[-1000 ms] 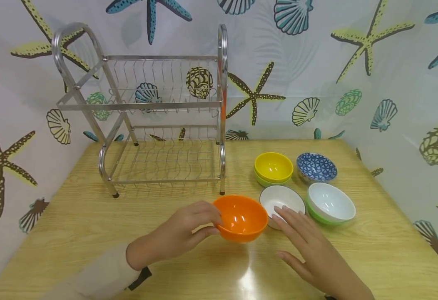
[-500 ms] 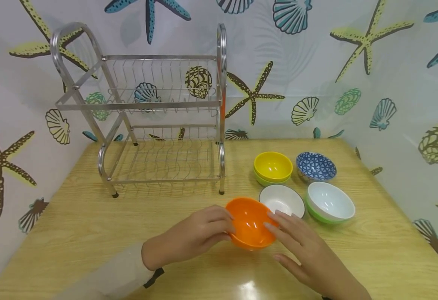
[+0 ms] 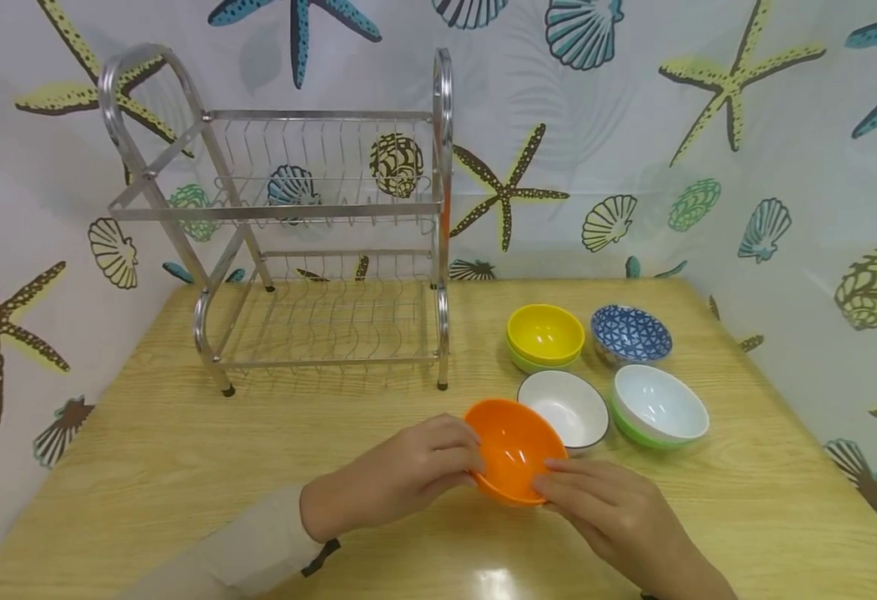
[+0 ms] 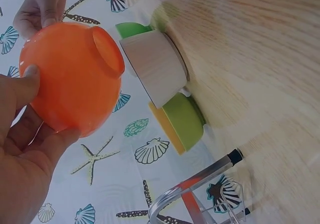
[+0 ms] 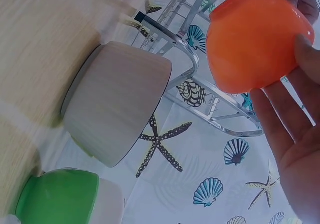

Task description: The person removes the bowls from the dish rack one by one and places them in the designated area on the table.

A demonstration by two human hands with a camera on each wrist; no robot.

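An orange bowl (image 3: 512, 446) is held up over the table between both hands, tilted slightly. My left hand (image 3: 427, 462) grips its left rim, fingers over the inside; in the left wrist view the thumb presses the outer wall. Across from it, my right hand (image 3: 622, 512) pinches the right rim, its fingertips reaching inside the bowl. The right wrist view shows the orange bowl (image 5: 255, 43) clear of the wood, its foot ring exposed. Just behind it stands a white bowl with a dark rim (image 3: 577, 408), partly overlapped by the orange one.
A two-tier metal dish rack (image 3: 326, 360) stands at the back left. To the right, a yellow bowl (image 3: 546, 332) sits in a green one, a blue patterned bowl (image 3: 631, 333) is beside them, and a white bowl (image 3: 659, 400) rests in a bright green bowl (image 3: 637, 431).
My left hand has carried the orange bowl to the right and slightly nearer. My right hand, open beside it a second ago, has closed on its right rim.
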